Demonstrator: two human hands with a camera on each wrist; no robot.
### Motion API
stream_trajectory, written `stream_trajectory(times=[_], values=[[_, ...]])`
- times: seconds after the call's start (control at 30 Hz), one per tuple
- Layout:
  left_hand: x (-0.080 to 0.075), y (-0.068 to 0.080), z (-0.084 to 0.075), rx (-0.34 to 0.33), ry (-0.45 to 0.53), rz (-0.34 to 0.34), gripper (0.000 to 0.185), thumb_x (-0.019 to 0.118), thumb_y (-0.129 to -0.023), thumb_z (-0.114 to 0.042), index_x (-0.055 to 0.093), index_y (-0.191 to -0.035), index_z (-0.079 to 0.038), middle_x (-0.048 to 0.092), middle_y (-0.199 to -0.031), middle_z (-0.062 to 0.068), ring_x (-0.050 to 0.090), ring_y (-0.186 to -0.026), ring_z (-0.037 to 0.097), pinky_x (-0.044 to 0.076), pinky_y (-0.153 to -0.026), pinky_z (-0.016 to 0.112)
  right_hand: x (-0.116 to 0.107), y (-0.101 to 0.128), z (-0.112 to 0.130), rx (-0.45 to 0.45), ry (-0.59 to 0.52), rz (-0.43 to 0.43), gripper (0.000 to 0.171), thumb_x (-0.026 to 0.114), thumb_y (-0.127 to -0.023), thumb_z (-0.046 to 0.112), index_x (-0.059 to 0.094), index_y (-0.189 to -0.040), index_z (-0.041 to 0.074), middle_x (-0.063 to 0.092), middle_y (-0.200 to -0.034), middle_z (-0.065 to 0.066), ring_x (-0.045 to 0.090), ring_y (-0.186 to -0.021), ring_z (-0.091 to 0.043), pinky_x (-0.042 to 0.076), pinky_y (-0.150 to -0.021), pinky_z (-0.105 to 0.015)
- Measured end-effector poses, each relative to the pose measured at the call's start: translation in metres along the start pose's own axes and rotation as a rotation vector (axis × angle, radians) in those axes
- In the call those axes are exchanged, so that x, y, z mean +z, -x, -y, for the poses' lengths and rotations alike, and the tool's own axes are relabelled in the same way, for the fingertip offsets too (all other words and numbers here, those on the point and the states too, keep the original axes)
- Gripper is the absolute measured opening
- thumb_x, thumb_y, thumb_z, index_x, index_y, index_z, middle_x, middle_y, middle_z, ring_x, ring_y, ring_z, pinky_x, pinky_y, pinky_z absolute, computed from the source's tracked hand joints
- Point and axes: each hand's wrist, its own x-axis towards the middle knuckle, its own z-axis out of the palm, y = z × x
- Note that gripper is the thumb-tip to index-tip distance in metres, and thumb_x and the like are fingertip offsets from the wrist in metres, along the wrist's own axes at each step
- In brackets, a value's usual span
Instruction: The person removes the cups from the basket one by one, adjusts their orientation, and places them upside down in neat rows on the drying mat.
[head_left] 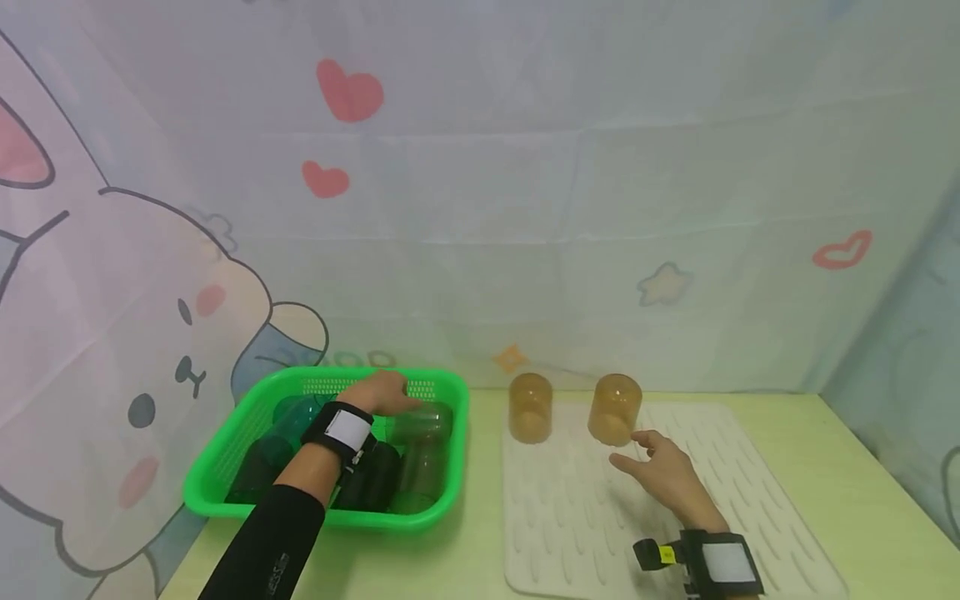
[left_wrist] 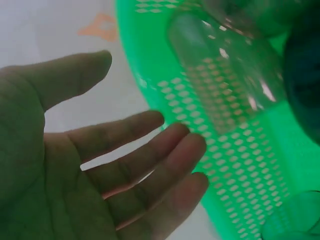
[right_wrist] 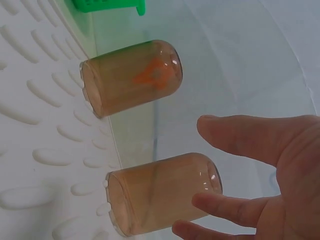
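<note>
Two amber glasses stand upside down, side by side, at the far edge of a white ridged mat (head_left: 570, 533). My right hand (head_left: 663, 475) is just in front of the right amber glass (head_left: 615, 408), thumb and fingers spread. In the right wrist view the fingertips overlap that glass's rounded base, and nothing is gripped. Farther left is the other amber glass (head_left: 530, 408). Over the far side of a green basket (head_left: 322, 521) hovers my left hand (head_left: 381, 393). Its fingers are extended and the palm (left_wrist: 60, 165) holds nothing, with a clear glass (left_wrist: 225, 75) lying beyond the fingertips.
Inside the basket lie several glasses, among them a teal one (head_left: 296, 417), a dark one (head_left: 378, 475) and a greyish clear one (head_left: 423, 475). A printed cloth (head_left: 480, 208) hangs directly behind the pale yellow table (head_left: 780, 421).
</note>
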Motion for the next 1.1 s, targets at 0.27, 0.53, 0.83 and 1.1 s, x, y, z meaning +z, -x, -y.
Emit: stream_trajectory(times=[0.27,0.53,0.83,1.1], values=[[0.008,-0.019,0.013,-0.143,-0.06,-0.039,0.042,0.055,-0.095,-0.034,0.065,-0.114,0.002,0.063,-0.11,0.019,0.06,-0.1,0.035,0.048,-0.082,0.046,0.0,0.001,-0.002,-0.02,-0.005,0.013,0.073,0.058,-0.09,0.048,0.041,-0.133,-0.01,0.04,-0.135,-0.034,0.038,-0.121,-0.05,0.042,-0.088,-0.058],[0.025,-0.028,0.027,-0.246,0.053,-0.024,0.05,0.057,-0.094,-0.036,0.062,-0.117,0.008,0.058,-0.119,0.025,0.055,-0.107,0.041,0.047,-0.087,0.048,0.002,0.005,-0.002,-0.001,-0.017,0.031,0.072,0.057,-0.091,0.048,0.042,-0.132,-0.009,0.041,-0.135,-0.033,0.038,-0.122,-0.049,0.042,-0.089,-0.058],[0.033,-0.032,0.037,-0.267,0.156,-0.02,0.037,0.059,-0.093,-0.033,0.067,-0.088,0.004,0.049,-0.062,0.005,0.046,-0.054,0.017,0.041,-0.053,0.031,0.006,0.003,0.0,-0.01,-0.004,0.015,0.066,0.058,-0.092,0.043,0.044,-0.13,-0.009,0.043,-0.133,-0.034,0.04,-0.121,-0.049,0.043,-0.088,-0.058],[0.038,-0.033,0.044,-0.205,0.266,-0.123,0.042,0.059,-0.091,-0.022,0.049,-0.052,-0.01,0.034,-0.043,-0.003,0.029,-0.038,0.009,0.029,-0.041,0.024,0.007,0.003,0.002,-0.017,-0.014,0.016,0.069,0.059,-0.09,0.046,0.045,-0.13,-0.009,0.044,-0.132,-0.033,0.041,-0.121,-0.049,0.044,-0.087,-0.057]])
